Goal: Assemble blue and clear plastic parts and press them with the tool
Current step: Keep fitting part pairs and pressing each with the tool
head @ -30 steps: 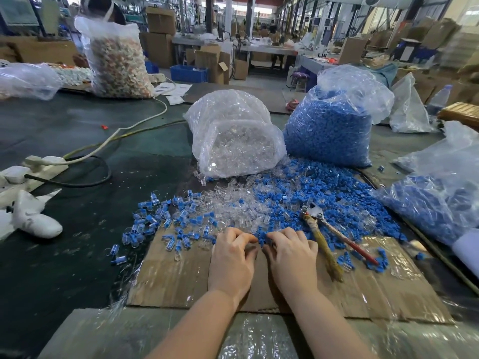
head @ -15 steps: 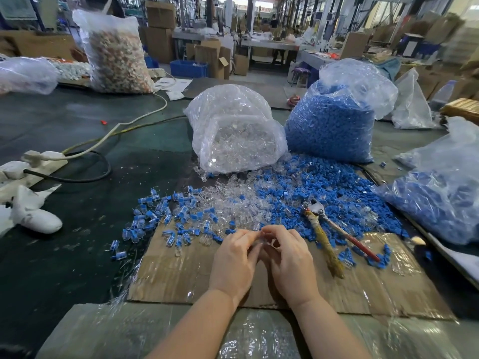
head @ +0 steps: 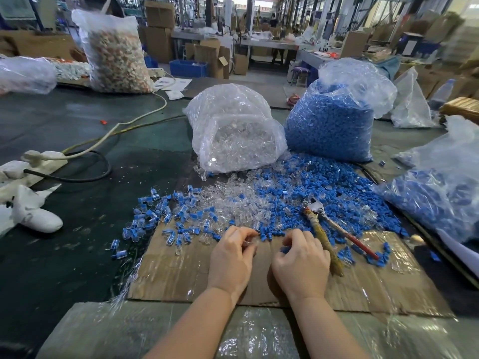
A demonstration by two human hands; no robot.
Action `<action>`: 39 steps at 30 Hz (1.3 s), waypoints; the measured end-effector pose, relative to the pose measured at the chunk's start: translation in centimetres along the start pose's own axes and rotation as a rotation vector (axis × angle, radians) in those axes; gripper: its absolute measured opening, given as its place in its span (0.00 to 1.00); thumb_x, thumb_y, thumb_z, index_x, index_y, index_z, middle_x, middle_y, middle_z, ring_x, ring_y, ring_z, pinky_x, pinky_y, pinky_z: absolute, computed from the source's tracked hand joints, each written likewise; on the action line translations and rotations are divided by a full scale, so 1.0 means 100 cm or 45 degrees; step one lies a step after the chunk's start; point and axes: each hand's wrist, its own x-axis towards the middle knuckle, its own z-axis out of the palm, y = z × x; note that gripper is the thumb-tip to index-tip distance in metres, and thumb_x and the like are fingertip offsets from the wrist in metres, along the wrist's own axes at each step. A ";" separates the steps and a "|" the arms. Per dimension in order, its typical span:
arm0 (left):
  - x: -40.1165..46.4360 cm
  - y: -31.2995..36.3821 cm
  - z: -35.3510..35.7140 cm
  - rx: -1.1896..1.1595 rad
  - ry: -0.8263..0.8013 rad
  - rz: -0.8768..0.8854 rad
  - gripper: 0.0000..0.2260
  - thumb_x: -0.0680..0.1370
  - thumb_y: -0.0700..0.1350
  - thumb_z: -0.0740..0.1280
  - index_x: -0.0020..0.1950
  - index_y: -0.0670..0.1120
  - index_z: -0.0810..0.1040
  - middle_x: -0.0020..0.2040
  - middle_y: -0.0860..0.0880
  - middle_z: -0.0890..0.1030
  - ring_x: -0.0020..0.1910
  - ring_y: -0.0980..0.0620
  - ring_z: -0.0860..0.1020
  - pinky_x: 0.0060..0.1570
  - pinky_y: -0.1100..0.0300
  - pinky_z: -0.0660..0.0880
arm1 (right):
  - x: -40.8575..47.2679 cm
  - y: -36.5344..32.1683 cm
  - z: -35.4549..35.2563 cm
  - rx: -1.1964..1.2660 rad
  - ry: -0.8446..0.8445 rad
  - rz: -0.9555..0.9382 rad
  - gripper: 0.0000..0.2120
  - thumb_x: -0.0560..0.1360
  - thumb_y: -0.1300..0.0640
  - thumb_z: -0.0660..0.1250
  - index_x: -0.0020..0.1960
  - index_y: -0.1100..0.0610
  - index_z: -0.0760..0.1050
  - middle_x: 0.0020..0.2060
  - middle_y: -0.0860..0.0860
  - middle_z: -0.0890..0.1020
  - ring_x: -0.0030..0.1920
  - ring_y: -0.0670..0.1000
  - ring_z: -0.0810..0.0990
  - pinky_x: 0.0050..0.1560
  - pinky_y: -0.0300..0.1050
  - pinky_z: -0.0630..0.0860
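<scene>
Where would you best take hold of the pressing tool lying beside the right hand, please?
Probably by the two handles: the tan wrapped one and the red one, which splay toward the person on the cardboard. Its metal head points away into the blue parts. Coming from the near right side, the right hand lies closest.

No legible text, label, brand, number or sign can be made out anywhere. Printing is suggested on the white papers [head: 173, 84] lying on the desk [head: 77, 120] behind the bags, but it is too small and blurred to be read. A red strip [head: 264, 9] hung high in the background hall may be a sign; its characters cannot be deciphered. The cardboard boxes [head: 159, 29] show no readable markings.
</scene>
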 end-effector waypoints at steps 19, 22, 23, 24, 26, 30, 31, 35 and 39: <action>0.001 -0.004 0.001 -0.097 -0.018 -0.096 0.07 0.74 0.36 0.69 0.48 0.47 0.80 0.42 0.57 0.77 0.42 0.63 0.76 0.45 0.77 0.70 | -0.001 0.003 -0.003 0.297 -0.057 -0.289 0.09 0.73 0.67 0.66 0.50 0.56 0.77 0.45 0.48 0.78 0.48 0.51 0.74 0.47 0.40 0.67; 0.001 -0.003 0.001 -0.144 -0.037 -0.133 0.06 0.75 0.38 0.67 0.46 0.49 0.79 0.42 0.54 0.80 0.42 0.59 0.78 0.46 0.70 0.75 | -0.001 0.003 -0.003 0.332 -0.043 -0.351 0.08 0.72 0.67 0.67 0.49 0.56 0.77 0.43 0.48 0.79 0.47 0.51 0.76 0.46 0.39 0.68; 0.001 -0.003 0.000 -0.167 -0.042 -0.144 0.06 0.76 0.38 0.67 0.46 0.49 0.79 0.41 0.53 0.80 0.42 0.58 0.79 0.46 0.67 0.76 | -0.001 0.003 -0.003 0.349 -0.032 -0.381 0.08 0.72 0.66 0.67 0.48 0.56 0.78 0.43 0.48 0.80 0.46 0.51 0.76 0.46 0.38 0.68; 0.001 -0.003 0.000 -0.184 -0.045 -0.153 0.06 0.76 0.38 0.66 0.45 0.49 0.78 0.40 0.53 0.81 0.42 0.57 0.79 0.46 0.64 0.77 | -0.001 0.002 -0.003 0.366 -0.021 -0.413 0.07 0.73 0.66 0.68 0.48 0.57 0.79 0.43 0.48 0.80 0.46 0.51 0.76 0.46 0.37 0.68; 0.001 -0.003 0.000 -0.174 -0.056 -0.149 0.05 0.76 0.39 0.66 0.45 0.49 0.78 0.40 0.53 0.81 0.41 0.57 0.79 0.46 0.62 0.76 | -0.001 0.002 -0.003 0.394 -0.005 -0.464 0.07 0.72 0.66 0.68 0.48 0.57 0.80 0.42 0.49 0.80 0.45 0.50 0.77 0.46 0.36 0.69; 0.001 -0.003 0.000 -0.135 -0.080 -0.118 0.05 0.77 0.40 0.65 0.46 0.50 0.77 0.40 0.52 0.80 0.41 0.56 0.78 0.45 0.64 0.76 | -0.001 0.002 -0.004 0.440 0.007 -0.460 0.08 0.70 0.68 0.70 0.47 0.58 0.80 0.41 0.49 0.81 0.44 0.49 0.77 0.47 0.33 0.68; 0.001 -0.004 0.000 -0.138 -0.084 -0.118 0.06 0.77 0.40 0.65 0.45 0.51 0.77 0.40 0.53 0.80 0.41 0.57 0.78 0.45 0.65 0.75 | -0.001 0.002 -0.005 0.455 0.015 -0.454 0.08 0.70 0.68 0.70 0.47 0.58 0.79 0.41 0.49 0.81 0.44 0.49 0.77 0.47 0.33 0.68; 0.001 -0.005 0.000 -0.182 -0.103 -0.139 0.06 0.77 0.41 0.65 0.46 0.52 0.77 0.39 0.54 0.80 0.41 0.59 0.78 0.45 0.66 0.76 | -0.002 0.001 -0.007 0.466 0.001 -0.464 0.05 0.70 0.65 0.72 0.44 0.57 0.78 0.38 0.47 0.81 0.41 0.49 0.78 0.43 0.42 0.75; 0.001 -0.006 0.000 -0.213 -0.084 -0.156 0.09 0.76 0.41 0.67 0.44 0.56 0.75 0.39 0.56 0.80 0.41 0.62 0.78 0.45 0.69 0.76 | -0.002 0.001 -0.007 0.449 0.007 -0.483 0.05 0.70 0.64 0.72 0.42 0.57 0.78 0.37 0.48 0.80 0.40 0.50 0.78 0.41 0.44 0.75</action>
